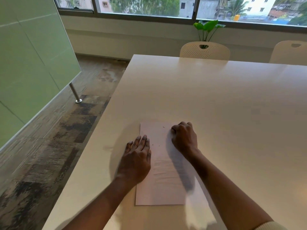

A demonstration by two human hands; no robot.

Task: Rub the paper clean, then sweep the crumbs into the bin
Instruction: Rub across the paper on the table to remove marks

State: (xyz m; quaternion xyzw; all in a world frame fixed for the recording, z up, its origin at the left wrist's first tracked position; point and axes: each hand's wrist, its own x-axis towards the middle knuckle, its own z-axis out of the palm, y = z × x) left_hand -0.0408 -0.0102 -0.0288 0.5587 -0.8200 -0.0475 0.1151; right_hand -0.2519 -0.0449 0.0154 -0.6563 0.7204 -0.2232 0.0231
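A pale sheet of paper lies near the table's front edge, with faint pencil lines across its middle. A few dark crumbs dot its upper half. My left hand rests flat on the paper's left edge with its fingers straight, pressing it down. At the paper's upper right, my right hand has its fingers curled tight and its knuckles up. It seems to grip a small eraser, almost fully hidden under the fingertips. No bin is in view.
The white table stretches far ahead and to the right. Two cream chairs stand at its far side with a potted plant behind them. A green glass partition and patterned floor lie to the left.
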